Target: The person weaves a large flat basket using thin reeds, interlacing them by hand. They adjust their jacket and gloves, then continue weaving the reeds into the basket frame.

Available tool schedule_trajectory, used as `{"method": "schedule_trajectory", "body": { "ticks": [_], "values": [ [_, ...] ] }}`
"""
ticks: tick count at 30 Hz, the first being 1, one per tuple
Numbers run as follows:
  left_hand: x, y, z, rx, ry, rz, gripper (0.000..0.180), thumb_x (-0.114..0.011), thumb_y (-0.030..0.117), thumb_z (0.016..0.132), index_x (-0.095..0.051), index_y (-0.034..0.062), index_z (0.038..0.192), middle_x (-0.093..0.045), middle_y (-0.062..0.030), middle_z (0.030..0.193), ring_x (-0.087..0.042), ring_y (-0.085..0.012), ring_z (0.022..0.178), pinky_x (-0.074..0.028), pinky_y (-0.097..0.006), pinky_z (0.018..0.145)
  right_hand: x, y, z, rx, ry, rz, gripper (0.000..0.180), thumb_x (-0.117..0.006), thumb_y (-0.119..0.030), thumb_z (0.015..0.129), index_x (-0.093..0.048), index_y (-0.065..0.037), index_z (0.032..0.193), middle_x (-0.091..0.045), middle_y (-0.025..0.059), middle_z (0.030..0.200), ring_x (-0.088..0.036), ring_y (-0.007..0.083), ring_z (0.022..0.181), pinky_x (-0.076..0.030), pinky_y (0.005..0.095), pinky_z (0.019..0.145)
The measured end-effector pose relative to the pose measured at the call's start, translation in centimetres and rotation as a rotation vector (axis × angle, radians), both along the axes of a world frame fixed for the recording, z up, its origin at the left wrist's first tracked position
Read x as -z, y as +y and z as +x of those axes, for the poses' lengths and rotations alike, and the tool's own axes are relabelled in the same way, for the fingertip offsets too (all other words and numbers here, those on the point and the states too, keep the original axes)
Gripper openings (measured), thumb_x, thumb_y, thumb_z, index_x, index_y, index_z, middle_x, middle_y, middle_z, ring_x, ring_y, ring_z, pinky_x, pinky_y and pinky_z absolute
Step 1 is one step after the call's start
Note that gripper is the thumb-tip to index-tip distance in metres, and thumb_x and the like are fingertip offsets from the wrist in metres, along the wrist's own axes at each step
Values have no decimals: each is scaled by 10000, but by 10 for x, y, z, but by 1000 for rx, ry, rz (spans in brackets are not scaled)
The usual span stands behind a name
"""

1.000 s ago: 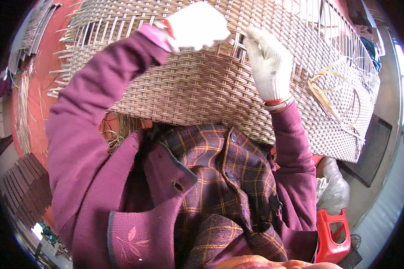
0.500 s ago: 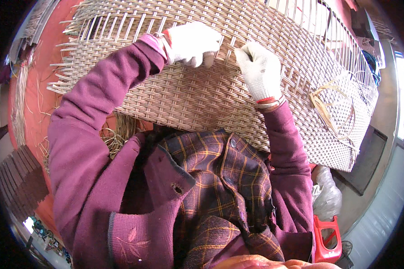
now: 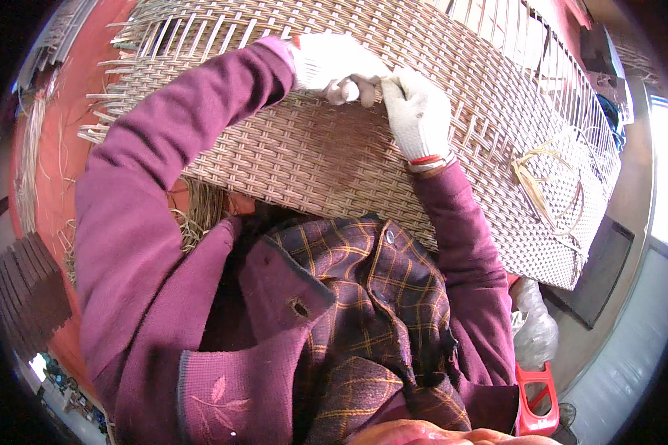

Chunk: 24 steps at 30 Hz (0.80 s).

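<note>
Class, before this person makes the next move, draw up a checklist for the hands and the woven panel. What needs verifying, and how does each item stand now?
1. Hands covered: ok; the left hand and right hand both wear white gloves.
2. Hands close together over the woven panel: ok.
3. Grip between the fingertips: cannot tell; the gloves hide it.
4. Weave closed throughout: not ok; open gaps show at the panel's upper left.
5. Panel free of loose material: not ok; pale loose strands lie on its right part.

A shadow darkens the brightly lit wickerwork (image 3: pixel 341 144) (corners fade black).
</note>
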State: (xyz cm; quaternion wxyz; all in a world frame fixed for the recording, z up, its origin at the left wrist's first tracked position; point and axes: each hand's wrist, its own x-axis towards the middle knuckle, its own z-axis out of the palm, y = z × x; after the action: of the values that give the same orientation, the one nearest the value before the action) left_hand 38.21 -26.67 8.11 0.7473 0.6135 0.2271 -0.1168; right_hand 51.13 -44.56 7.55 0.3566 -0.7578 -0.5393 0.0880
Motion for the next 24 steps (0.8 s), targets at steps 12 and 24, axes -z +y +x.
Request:
{"method": "schedule_trajectory", "body": {
  "ticks": [12, 24],
  "values": [
    [-49, 51, -45, 298, -682, 543, 298, -738, 408, 907, -747, 134, 789, -676, -1, 639, -593, -205, 481, -465, -329, 454, -30, 19, -19, -182, 361, 153, 155, -704, -111, 995, -773, -36, 1111, -756, 106, 908, -720, 204, 814, -553, 314, 750],
    [-23, 16, -58, -41, 42, 367, 463, -583, 298, 1071, -629, 110, 1491, -749, -102, 783, -555, -117, 477, -427, -268, 418, -10, 26, -15, -115, 11, -112, 273, -711, -274, 962, -676, -51, 809, -659, 139, 734, -649, 305, 678, -512, 408, 655]
  ]
}}
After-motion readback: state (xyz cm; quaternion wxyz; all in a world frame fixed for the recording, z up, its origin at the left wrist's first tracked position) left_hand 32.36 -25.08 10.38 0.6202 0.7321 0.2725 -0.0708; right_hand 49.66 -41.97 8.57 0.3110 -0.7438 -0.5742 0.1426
